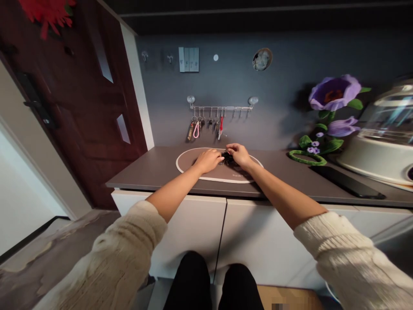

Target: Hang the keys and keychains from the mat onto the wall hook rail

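Fingers of my left hand (209,160) and right hand (238,155) pinch a small dark bunch (228,158), seemingly keys, over the mat (211,175); I judge I'm mid-handling, and next needs steady, opposed grips.

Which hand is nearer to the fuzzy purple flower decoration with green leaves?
Right. The right hand is over the brown oval mat with a white rim, left of the flower decoration; the left hand is over the same mat but farther left.
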Motion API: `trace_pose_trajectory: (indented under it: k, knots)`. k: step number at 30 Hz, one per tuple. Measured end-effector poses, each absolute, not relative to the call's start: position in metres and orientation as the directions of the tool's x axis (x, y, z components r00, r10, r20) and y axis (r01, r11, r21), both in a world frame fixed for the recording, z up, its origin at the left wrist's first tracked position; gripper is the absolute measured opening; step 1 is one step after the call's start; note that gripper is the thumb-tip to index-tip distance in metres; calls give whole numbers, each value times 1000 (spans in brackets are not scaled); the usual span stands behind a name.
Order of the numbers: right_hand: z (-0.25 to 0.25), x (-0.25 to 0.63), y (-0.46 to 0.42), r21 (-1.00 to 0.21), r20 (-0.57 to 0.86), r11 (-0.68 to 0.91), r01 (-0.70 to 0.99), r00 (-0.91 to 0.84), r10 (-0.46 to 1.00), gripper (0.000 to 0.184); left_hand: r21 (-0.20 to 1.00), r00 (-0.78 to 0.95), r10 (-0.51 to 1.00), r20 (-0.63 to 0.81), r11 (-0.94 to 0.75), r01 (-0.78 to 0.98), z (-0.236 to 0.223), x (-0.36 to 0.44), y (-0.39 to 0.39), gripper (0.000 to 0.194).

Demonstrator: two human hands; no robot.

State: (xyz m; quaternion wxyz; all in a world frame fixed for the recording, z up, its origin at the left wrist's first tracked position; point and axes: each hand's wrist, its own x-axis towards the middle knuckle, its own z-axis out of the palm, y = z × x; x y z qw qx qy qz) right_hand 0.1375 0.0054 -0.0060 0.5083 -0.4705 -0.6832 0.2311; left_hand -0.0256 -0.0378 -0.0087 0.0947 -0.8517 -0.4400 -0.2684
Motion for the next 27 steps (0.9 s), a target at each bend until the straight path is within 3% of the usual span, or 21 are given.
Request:
trace_pose_trajectory:
  k: [3, 7, 11, 22, 27]
  knots:
    - [-10, 139, -9, -705, 502, 478, 524, -109, 858, 21, 54, 488, 706, 514, -594, 803, -10, -25, -37, 30]
    - [-7, 137, -23, -481, 544, 521, 705, -226, 808, 24, 15, 539, 675, 504, -631, 776, -13, -27, -31, 29]
    - [-7, 134, -25, -338, 558, 523, 782, -281, 781, 28, 13, 561, 655, 506, -656, 754, -14, -27, -27, 24]
    - [-8, 134, -25, -318, 562, 558, 766, -322, 762, 29, -19, 540, 613, 577, -650, 759, -12, -26, -31, 22]
    - [-7, 134, -25, -428, 560, 660, 618, -392, 730, 29, -22, 491, 584, 646, -630, 777, -13, -27, -31, 23]
